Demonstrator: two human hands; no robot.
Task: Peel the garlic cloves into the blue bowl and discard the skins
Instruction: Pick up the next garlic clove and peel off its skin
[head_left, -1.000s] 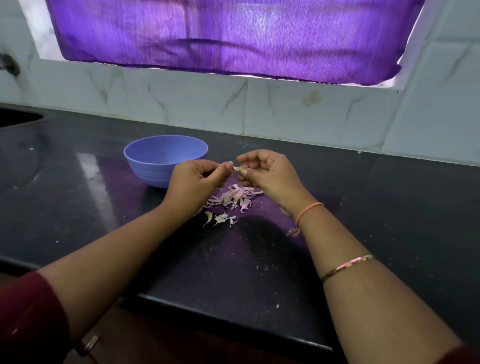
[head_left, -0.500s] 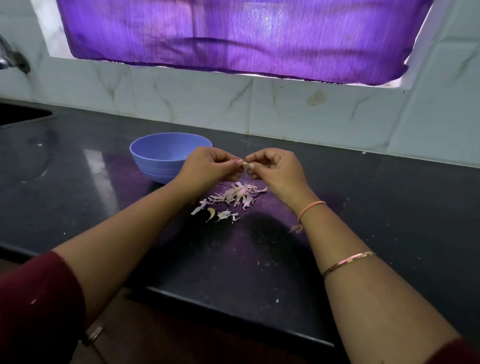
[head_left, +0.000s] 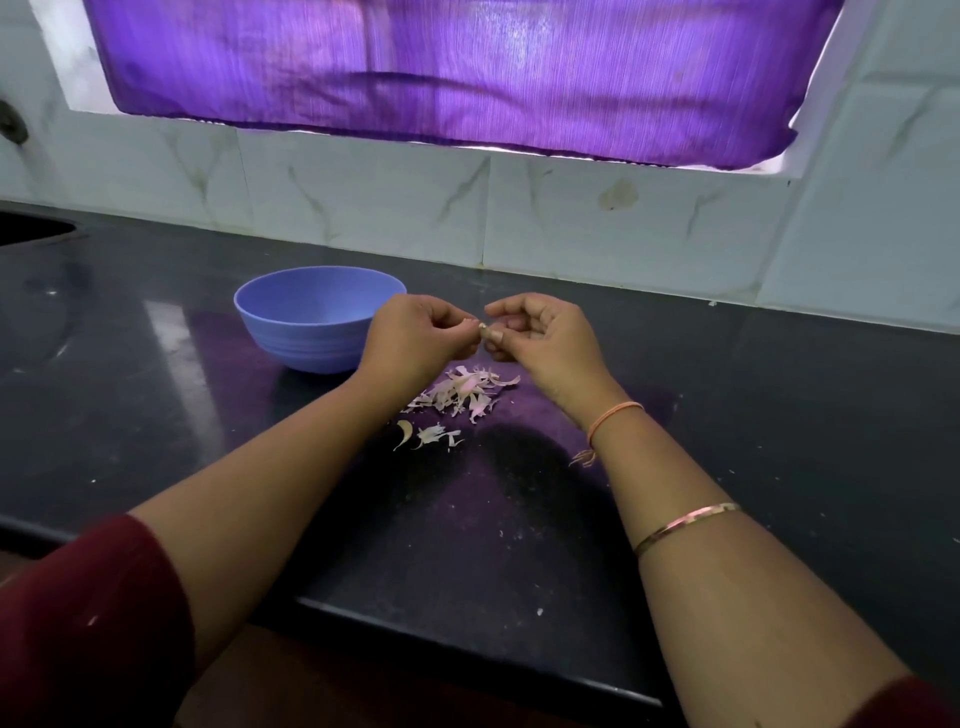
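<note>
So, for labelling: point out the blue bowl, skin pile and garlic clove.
blue bowl (head_left: 306, 349): head view, outer wall.
skin pile (head_left: 462, 391): head view, its middle.
garlic clove (head_left: 482, 326): head view, exposed tip.

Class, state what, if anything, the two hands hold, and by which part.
A small garlic clove: the left hand pinches its left end with the fingers, the right hand its right end.
</note>
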